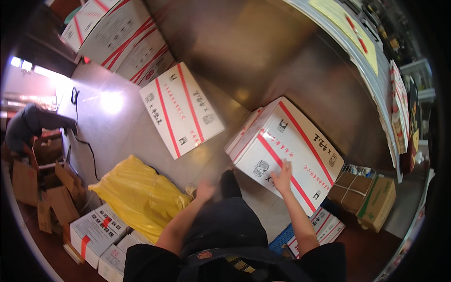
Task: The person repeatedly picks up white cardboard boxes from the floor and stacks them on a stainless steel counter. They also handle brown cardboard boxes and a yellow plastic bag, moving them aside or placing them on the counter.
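My right hand (283,177) is at the face of a large white carton (299,155) with red tape stripes and black printing. Its fingers are apart and hold nothing; whether they touch the cardboard cannot be told. My left hand (205,190) is blurred, low in front of my body, near the right end of a yellow plastic bag (137,194). What its fingers do is unclear. Ahead of me, a second white carton (181,109) with two red stripes is on the grey tiled floor (123,130), left of the large one.
More taped cartons (123,38) are stacked at the upper left. White boxes (95,229) and opened brown cardboard boxes (56,197) stand at the lower left. A black cable (92,155) crosses the floor. To the right are a brown carton (377,201) and a counter with a red pen (356,33).
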Available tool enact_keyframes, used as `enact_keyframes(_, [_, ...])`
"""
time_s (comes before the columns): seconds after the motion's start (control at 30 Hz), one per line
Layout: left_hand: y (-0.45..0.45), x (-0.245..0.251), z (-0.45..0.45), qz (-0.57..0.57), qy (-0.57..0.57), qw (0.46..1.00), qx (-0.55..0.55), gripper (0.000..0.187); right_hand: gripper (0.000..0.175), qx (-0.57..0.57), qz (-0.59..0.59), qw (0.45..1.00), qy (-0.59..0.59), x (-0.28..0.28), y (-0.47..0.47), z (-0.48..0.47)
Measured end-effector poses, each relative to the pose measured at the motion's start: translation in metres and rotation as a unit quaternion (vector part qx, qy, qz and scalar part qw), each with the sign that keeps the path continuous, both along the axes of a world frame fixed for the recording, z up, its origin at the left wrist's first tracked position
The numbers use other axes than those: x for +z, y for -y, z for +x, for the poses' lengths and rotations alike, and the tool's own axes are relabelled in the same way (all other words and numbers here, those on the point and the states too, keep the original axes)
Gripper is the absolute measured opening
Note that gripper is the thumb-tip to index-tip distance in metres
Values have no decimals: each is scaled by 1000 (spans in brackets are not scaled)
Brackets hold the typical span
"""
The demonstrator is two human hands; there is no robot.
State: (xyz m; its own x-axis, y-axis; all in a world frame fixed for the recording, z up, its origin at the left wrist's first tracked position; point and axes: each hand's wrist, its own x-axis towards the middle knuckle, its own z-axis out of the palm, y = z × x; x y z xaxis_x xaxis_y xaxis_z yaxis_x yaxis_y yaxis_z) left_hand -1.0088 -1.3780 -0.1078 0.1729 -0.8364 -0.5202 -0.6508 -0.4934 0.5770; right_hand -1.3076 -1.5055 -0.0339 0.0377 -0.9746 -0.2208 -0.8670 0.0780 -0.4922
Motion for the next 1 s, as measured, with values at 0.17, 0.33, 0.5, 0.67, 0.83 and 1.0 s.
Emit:
enact_keyframes(0.17, [-154,12,40,359,-24,928,97,56,110,5,189,969,-160,4,-43,117])
enact_keyframes(0.33, [-222,10,36,438,-61,888,124,78,123,63,194,908,-365,2,-72,139])
enact_keyframes(0.5, [-262,-20,40,452,-102,865,192,87,121,105,223,837,-488,-16,-84,146])
enact_keyframes(0.67, [-296,-72,45,424,-207,824,313,88,101,35,366,758,-539,-34,-68,176])
enact_keyframes(0.83, [-305,-117,43,359,-216,809,412,83,60,-22,354,786,-507,-50,-76,192])
enact_keyframes(1.0, [-309,-150,54,337,-176,814,440,71,60,-65,341,753,-559,-74,-80,193])
